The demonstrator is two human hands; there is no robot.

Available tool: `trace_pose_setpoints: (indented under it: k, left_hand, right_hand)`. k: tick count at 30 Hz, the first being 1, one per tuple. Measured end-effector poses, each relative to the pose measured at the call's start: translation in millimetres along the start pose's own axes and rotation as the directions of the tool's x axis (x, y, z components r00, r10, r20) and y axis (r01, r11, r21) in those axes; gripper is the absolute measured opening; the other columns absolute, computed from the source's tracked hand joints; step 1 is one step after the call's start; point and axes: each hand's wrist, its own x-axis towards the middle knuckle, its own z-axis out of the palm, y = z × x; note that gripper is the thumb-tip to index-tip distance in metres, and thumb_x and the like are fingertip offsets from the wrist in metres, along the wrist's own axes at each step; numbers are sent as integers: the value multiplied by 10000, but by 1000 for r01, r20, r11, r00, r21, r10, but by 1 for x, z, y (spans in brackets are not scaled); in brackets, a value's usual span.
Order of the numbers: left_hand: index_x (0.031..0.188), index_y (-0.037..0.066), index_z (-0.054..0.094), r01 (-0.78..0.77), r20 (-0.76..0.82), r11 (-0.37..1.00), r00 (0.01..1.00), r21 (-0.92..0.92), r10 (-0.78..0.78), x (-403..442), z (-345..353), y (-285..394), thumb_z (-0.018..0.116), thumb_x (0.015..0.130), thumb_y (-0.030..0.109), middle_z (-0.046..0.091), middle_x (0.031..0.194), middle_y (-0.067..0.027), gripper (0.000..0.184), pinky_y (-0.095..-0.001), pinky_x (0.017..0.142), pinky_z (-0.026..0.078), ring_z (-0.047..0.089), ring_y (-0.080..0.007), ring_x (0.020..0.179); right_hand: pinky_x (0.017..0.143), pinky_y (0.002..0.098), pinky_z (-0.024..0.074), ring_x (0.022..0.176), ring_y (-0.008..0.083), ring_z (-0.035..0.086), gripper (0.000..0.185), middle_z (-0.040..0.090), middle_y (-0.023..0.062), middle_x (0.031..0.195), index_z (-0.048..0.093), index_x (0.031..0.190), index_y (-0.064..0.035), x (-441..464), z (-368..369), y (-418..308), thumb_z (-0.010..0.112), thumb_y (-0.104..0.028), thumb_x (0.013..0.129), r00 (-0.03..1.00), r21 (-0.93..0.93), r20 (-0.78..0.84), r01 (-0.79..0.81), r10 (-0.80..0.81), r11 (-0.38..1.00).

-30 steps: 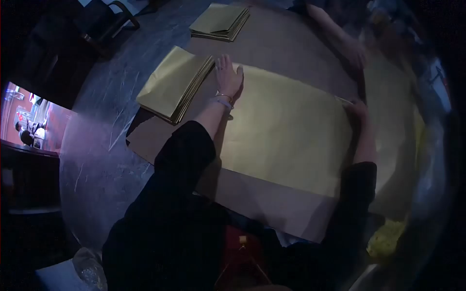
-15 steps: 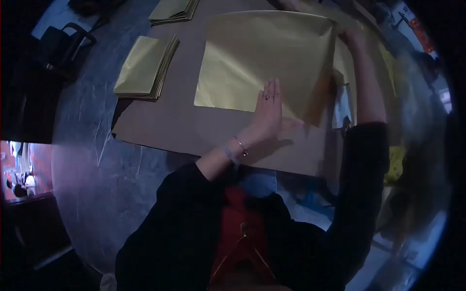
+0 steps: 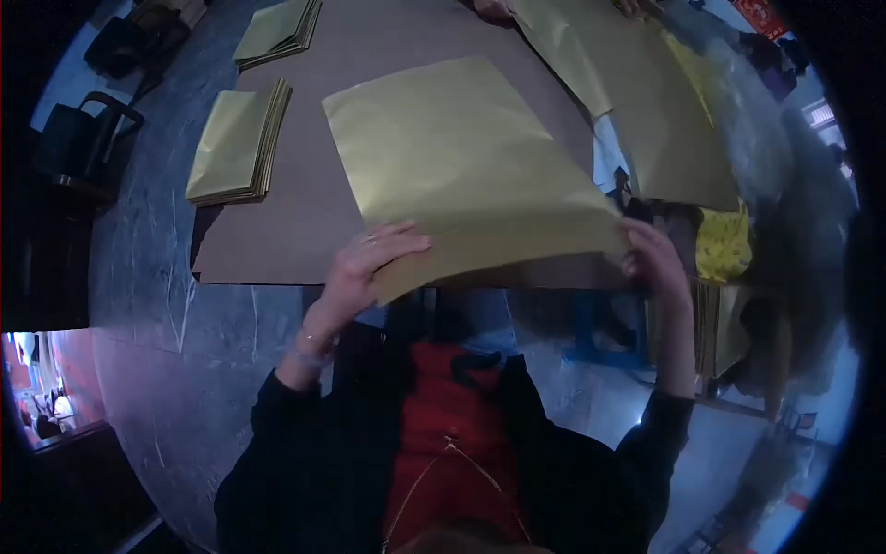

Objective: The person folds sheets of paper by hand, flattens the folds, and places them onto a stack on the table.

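A large sheet of gold paper (image 3: pixel 452 148) lies on the brown cardboard (image 3: pixel 277 249), its near edge raised in a curve beyond the cardboard's front edge. My left hand (image 3: pixel 365 263), with a ring and bracelet, is closed on the sheet's near left part, fingers over the top and thumb out of sight. At the near right corner my right hand (image 3: pixel 655 254) pinches the paper between thumb and fingers. Farther left, a neat stack of folded gold paper (image 3: pixel 231 148) sits on the cardboard.
A second folded gold stack (image 3: pixel 277 32) lies at the far left. More large gold sheets (image 3: pixel 664 120) are at the right, with another person's hand (image 3: pixel 494 9) at the far edge. A yellow bag (image 3: pixel 724 245) and a blue stool (image 3: pixel 604 332) are at the right.
My left hand has gone from lying flat on the sheet to gripping its near left part. My right hand has come nearer with the right corner, and the sheet has turned.
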Motion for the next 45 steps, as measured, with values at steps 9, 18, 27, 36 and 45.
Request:
trace_pose_setpoints:
  k: [9, 18, 27, 36, 45]
  left_hand:
    - [1000, 165, 726, 247, 279, 969, 929, 16, -242, -93, -59, -29, 533, 852, 157, 592, 1256, -54, 243, -469, 1158, 88, 379, -287, 1327]
    - [1003, 2, 690, 411, 157, 708, 904, -574, -397, -110, -74, -47, 558, 814, 9, 679, 1044, -150, 231, -411, 1061, 353, 544, -285, 1181]
    - [1083, -38, 605, 528, -295, 705, 659, -473, -692, 20, -101, -49, 576, 930, 281, 640, 950, -56, 355, -252, 781, 461, 574, -99, 876]
    - [1214, -44, 523, 730, 61, 456, 559, -510, -827, 54, -112, -138, 384, 971, 499, 624, 1020, -84, 611, -247, 795, 475, 583, -111, 918]
    - [1435, 54, 293, 617, -365, 711, 611, -337, -703, -23, -59, -81, 554, 939, 176, 580, 947, -57, 573, -214, 722, 440, 525, -84, 842]
  right_hand:
    - [1085, 443, 290, 1315, 301, 369, 409, 399, 110, 1422, 468, 1328, -104, 28, 91, 49, 503, -190, 929, 698, -681, 394, 658, -598, 320]
    - [1133, 472, 144, 1402, 226, 207, 499, 253, 50, 1513, 294, 1442, -116, 153, 137, 35, 336, -322, 989, 673, -735, 604, 678, -427, 30]
    - [1018, 344, 346, 1190, 199, 434, 566, 504, 155, 1275, 456, 1300, 23, 140, 108, 60, 362, -438, 986, 992, 307, 85, 65, -95, 950]
    - [675, 387, 471, 693, 299, 612, 356, 605, 227, 761, 525, 1217, -38, 137, 143, 24, 504, -255, 936, 972, -437, -110, 141, -209, 888]
    - [651, 462, 485, 739, 367, 627, 269, 641, 186, 792, 607, 1164, -184, 153, 159, 26, 496, -219, 921, 896, -653, -206, 174, -394, 737]
